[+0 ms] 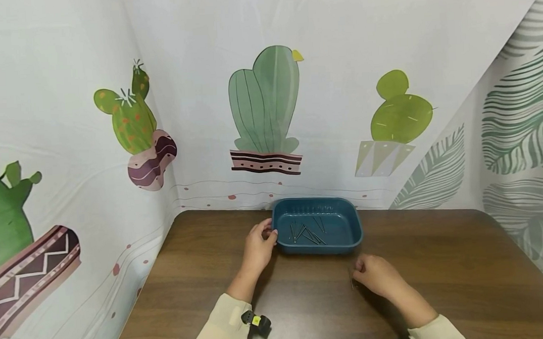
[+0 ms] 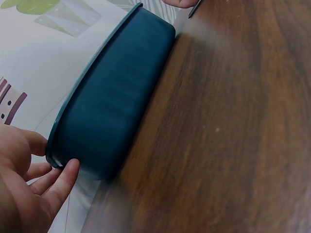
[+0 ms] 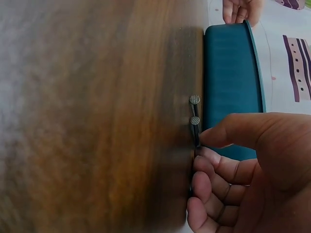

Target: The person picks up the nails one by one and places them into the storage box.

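A dark teal plastic tray [image 1: 318,249] stands at the far side of the table with several thin metal nails [image 1: 313,236] lying loose in it. At its left end, my left hand [image 1: 258,248] holds the rim; in the left wrist view, the fingertips [image 2: 72,167] touch the tray's corner. My right hand [image 1: 380,276] is just in front of the tray's right corner, low over the table. Between thumb and fingertips it pinches nails [image 3: 195,120]; two flat, textured heads show in the right wrist view. The fingers hide part of the nails.
The brown wooden table [image 1: 304,294] has rounded far corners. Right behind it hangs a white cloth [image 1: 329,30] printed with cacti and leaves, close to the tray's back. Another cloth side [image 1: 91,207] runs along the table's left edge.
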The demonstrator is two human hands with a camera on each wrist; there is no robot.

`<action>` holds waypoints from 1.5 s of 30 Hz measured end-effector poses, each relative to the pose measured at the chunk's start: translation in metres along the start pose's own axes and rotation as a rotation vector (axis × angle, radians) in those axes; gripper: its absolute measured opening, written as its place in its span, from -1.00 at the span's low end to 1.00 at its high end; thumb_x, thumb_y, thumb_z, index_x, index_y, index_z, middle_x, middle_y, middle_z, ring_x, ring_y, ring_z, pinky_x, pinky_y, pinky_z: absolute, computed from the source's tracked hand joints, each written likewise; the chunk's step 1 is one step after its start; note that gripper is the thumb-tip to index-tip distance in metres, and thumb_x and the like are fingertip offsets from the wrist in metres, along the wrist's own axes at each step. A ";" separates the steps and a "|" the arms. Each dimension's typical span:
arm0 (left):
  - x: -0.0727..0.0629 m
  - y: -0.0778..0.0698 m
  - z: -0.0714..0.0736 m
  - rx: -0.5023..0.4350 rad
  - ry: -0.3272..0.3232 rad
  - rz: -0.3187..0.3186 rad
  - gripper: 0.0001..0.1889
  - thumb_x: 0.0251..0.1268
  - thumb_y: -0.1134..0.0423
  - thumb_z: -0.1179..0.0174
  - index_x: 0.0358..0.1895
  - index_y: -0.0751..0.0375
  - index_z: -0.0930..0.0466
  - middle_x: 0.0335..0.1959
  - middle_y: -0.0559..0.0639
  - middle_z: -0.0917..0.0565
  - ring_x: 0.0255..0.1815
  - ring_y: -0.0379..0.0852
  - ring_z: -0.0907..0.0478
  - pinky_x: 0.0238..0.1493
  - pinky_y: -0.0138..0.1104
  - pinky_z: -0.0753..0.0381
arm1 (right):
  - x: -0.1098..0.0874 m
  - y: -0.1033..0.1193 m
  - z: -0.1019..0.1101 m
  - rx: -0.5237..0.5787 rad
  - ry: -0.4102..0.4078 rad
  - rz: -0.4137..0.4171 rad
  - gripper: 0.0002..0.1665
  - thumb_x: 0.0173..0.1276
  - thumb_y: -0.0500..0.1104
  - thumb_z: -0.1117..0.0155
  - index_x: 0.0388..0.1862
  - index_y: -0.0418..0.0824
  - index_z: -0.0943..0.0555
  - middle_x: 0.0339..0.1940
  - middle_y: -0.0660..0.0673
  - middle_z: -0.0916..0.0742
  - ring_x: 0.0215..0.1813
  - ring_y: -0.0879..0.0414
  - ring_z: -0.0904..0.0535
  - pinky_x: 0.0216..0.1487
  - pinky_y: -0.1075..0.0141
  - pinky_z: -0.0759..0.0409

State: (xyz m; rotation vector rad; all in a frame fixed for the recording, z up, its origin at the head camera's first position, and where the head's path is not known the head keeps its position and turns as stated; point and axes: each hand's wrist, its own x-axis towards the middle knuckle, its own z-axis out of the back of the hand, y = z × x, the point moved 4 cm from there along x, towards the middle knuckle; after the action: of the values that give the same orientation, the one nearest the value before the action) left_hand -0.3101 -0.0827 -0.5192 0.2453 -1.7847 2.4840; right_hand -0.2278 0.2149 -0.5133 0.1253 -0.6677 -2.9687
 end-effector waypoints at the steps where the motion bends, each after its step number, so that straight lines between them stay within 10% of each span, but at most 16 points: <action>1: 0.000 0.000 0.000 -0.002 -0.001 -0.004 -0.58 0.39 0.35 -0.22 0.27 0.39 -0.53 0.01 0.24 -0.63 -0.11 -0.03 -0.64 -0.28 -0.44 -0.72 | 0.000 -0.001 0.000 -0.001 -0.001 -0.002 -0.86 0.18 -0.16 -0.35 -0.48 -0.09 -0.55 -0.49 0.03 -0.64 -0.37 0.14 -0.50 -0.33 0.18 -0.50; 19: 0.001 -0.002 0.000 -0.002 0.004 -0.009 -0.58 0.39 0.36 -0.22 0.27 0.40 -0.53 0.01 0.26 -0.63 -0.09 -0.01 -0.65 -0.28 -0.43 -0.72 | -0.004 -0.005 0.001 0.007 0.010 -0.089 -0.54 0.11 -0.15 -0.27 -0.81 0.00 -0.23 -0.75 0.13 -0.26 -0.58 0.18 -0.15 -0.54 0.34 -0.04; 37: -0.001 0.000 0.002 0.011 -0.011 -0.019 -0.59 0.38 0.37 -0.22 0.26 0.39 -0.54 -0.01 0.25 -0.63 -0.11 -0.02 -0.67 -0.30 -0.43 -0.72 | -0.004 -0.008 0.001 -0.014 -0.006 -0.093 -0.74 0.20 -0.14 -0.30 -0.60 -0.10 -0.44 -0.60 0.02 -0.49 -0.49 0.11 -0.36 -0.47 0.26 -0.29; 45: -0.001 0.000 0.000 0.014 -0.005 -0.014 -0.58 0.38 0.36 -0.22 0.26 0.38 -0.54 0.00 0.26 -0.63 -0.11 -0.02 -0.67 -0.30 -0.43 -0.72 | -0.012 -0.007 0.004 -0.037 0.026 -0.074 -0.50 0.11 -0.15 -0.34 -0.81 -0.01 -0.24 -0.74 0.10 -0.28 -0.59 0.16 -0.19 -0.55 0.31 -0.11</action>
State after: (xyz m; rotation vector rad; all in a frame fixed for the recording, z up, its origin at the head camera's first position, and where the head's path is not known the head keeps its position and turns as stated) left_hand -0.3092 -0.0831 -0.5195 0.2642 -1.7610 2.4895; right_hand -0.2166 0.2243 -0.5121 0.1900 -0.6183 -3.0418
